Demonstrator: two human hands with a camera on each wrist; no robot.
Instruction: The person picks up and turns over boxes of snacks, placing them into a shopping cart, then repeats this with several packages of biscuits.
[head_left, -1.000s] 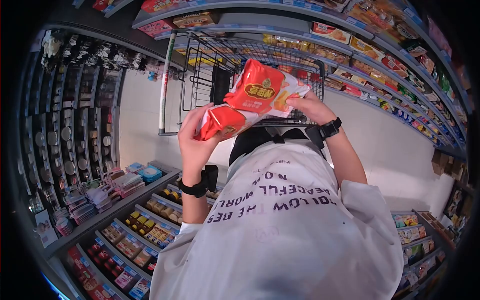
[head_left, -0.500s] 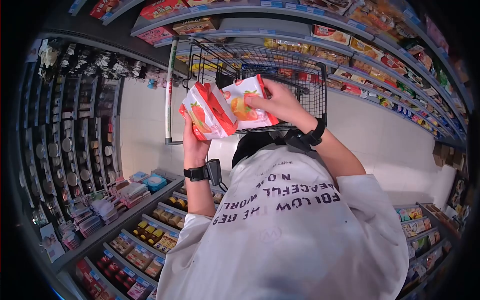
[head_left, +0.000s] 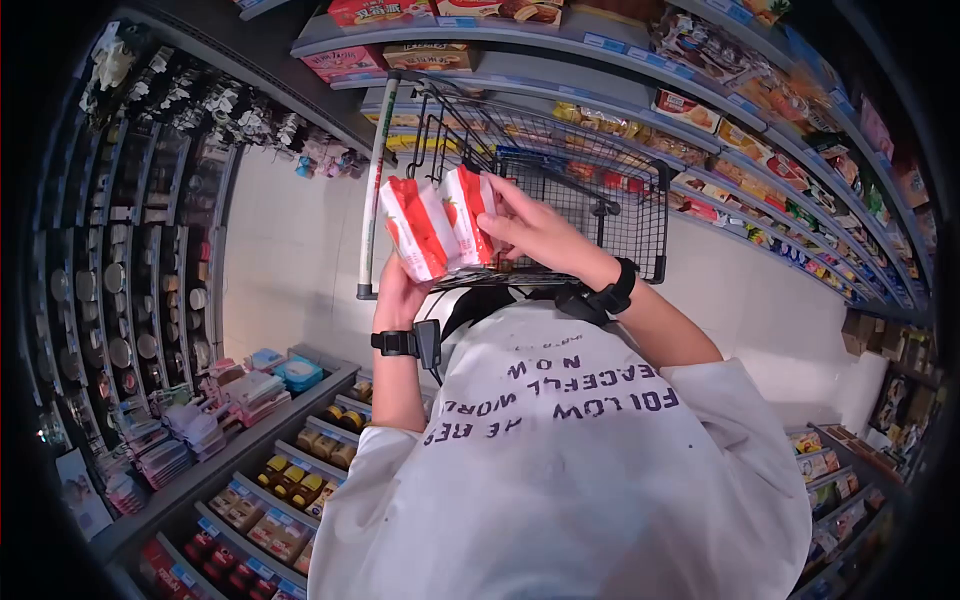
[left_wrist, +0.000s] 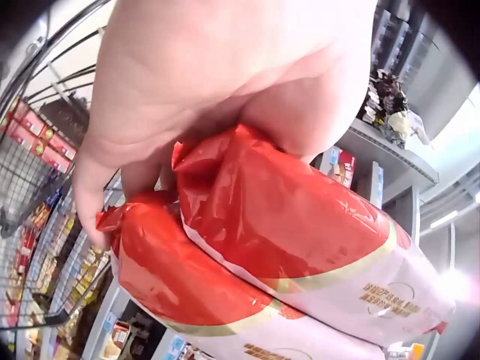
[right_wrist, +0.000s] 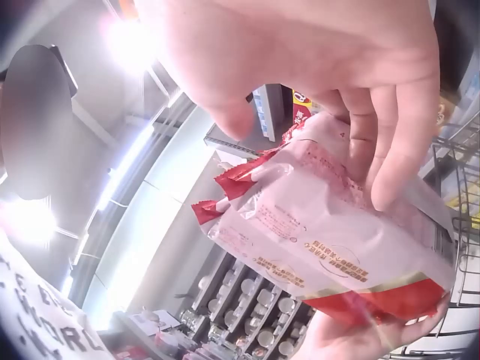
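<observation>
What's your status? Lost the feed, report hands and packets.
Left hand grips two red-and-white packets from below. Right hand steadies them. Shopping cart just behind; nothing between.

snack packets [head_left: 440, 228]: red and white | shopping cart [head_left: 600, 190]: black wire
</observation>
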